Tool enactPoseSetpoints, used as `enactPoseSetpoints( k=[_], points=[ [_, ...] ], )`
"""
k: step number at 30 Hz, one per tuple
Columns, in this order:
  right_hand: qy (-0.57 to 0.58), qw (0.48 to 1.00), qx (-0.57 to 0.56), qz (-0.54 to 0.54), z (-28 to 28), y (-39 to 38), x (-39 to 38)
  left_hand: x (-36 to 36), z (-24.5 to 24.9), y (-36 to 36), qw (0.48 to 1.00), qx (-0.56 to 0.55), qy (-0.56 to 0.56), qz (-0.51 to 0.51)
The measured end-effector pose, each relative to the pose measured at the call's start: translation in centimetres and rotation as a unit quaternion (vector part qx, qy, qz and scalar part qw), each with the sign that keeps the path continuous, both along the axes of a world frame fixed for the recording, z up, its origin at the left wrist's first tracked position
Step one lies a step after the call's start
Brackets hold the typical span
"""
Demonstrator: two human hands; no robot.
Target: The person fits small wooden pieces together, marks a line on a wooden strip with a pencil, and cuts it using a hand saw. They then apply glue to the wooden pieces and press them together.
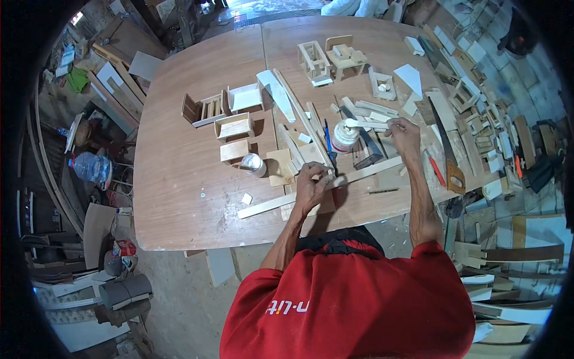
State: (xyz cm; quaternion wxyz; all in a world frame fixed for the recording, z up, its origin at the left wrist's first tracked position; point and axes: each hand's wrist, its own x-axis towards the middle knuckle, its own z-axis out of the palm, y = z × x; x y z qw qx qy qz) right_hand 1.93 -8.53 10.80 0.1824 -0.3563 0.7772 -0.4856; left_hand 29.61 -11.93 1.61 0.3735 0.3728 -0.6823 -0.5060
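Observation:
My left hand (pixel 312 186) is closed in a pinch above a long pale wooden strip (pixel 269 205) lying across the table; what its fingers hold, if anything, is too small to tell. A dark-handled tool with a blue part (pixel 327 136) lies just beyond those fingertips. Farther right, my right hand (pixel 405 137) pinches the end of a short pale wooden strip (pixel 375 125). Beside that strip stands a white glue bottle (pixel 345 137), with a dark block-like tool (pixel 366 154) close to it. Several wood offcuts lie around both hands.
Small wooden furniture pieces stand left, including an open box (pixel 234 126), near a clear cup (pixel 254 165). A miniature chair (pixel 345 57) and a small frame (pixel 313 61) stand at the back. A handsaw (pixel 455 178) and red tool (pixel 436 172) lie right, near the table edge.

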Motion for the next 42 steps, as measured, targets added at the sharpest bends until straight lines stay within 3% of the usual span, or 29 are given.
enactPoseSetpoints(
  k=[11, 13, 14, 16, 17, 19, 24, 26, 30, 32, 36, 38, 42],
  points=[
    [0.197, 0.977, 0.034, 0.069, 2.0, -1.8, 0.5, -0.3, 0.1, 0.6, 0.999, 0.026, -0.029, -0.033],
    [0.342, 0.930, 0.058, 0.122, 3.4, -2.6, 1.6, -0.3, -0.2, 0.6, 0.999, 0.019, -0.033, -0.034],
    [0.340, 0.931, 0.058, 0.121, 4.1, -3.1, 2.2, -0.3, -0.4, 0.6, 0.999, 0.013, -0.036, -0.036],
    [0.429, 0.873, 0.135, 0.187, 5.0, -4.2, 3.5, -0.5, -0.8, 0.4, 0.999, 0.008, -0.032, -0.041],
    [0.428, 0.874, 0.135, 0.186, 4.8, -4.9, 3.9, -0.6, -0.9, 0.3, 0.999, 0.003, -0.027, -0.045],
    [0.466, 0.825, 0.199, 0.250, 3.5, -6.0, 4.2, -1.1, -0.3, 0.3, 0.999, -0.013, -0.036, -0.038],
    [0.420, 0.867, 0.103, 0.246, -1.2, -5.5, 4.1, -2.4, 1.4, -0.1, 0.996, -0.028, -0.058, -0.056],
    [0.292, 0.945, -0.025, 0.142, -1.2, -5.1, 4.8, -3.1, 1.7, -0.1, 0.990, -0.106, -0.083, -0.037],
    [0.280, 0.951, -0.042, 0.125, -3.0, -5.1, 4.4, -5.4, 1.4, -0.8, 0.964, -0.225, -0.136, -0.034],
    [0.425, 0.894, -0.028, 0.139, -4.3, -4.8, 4.5, -6.5, 0.9, -0.8, 0.942, -0.252, -0.218, -0.036],
    [0.427, 0.890, 0.005, 0.162, -4.9, -4.7, 4.7, -7.4, 1.5, -0.5, 0.925, -0.241, -0.288, -0.049],
    [0.358, 0.926, -0.045, 0.112, -4.8, -4.8, 4.5, -7.7, 0.9, -0.6, 0.922, -0.254, -0.288, -0.044],
    [0.387, 0.909, -0.051, 0.148, -5.1, -4.8, 4.7, -7.8, 1.1, -0.6, 0.910, -0.286, -0.299, -0.029]
  ],
)
